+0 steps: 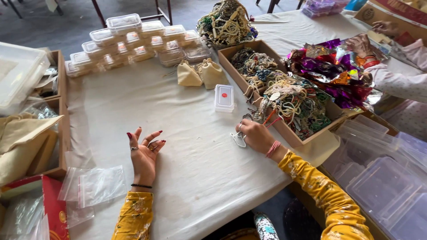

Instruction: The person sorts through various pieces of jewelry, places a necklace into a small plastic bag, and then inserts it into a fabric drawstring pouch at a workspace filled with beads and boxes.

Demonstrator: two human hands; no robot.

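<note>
Two hands in yellow flowered sleeves rest on the cloth-covered surface, seen from the single head view. The left hand stands on its edge with the fingers spread and holds nothing; clear zip bags lie just beside its wrist. The right hand is curled at the near edge of a long cardboard tray heaped with tangled bead strings, and its fingers pinch a pale looped strand that trails onto the surface.

Judging by how things lie, the work looks well short of done. A stack of small lidded clear boxes sits at the far edge, and one more small box sits alone near the tray; whether they are filled I cannot tell. Two small cloth pouches lie between them. The tray is full, and a further mound of beads rises behind it. Empty clear boxes are piled at the right.

Another person's hands work at crinkled foil wrapping across the surface, well apart from the wearer's own.
</note>
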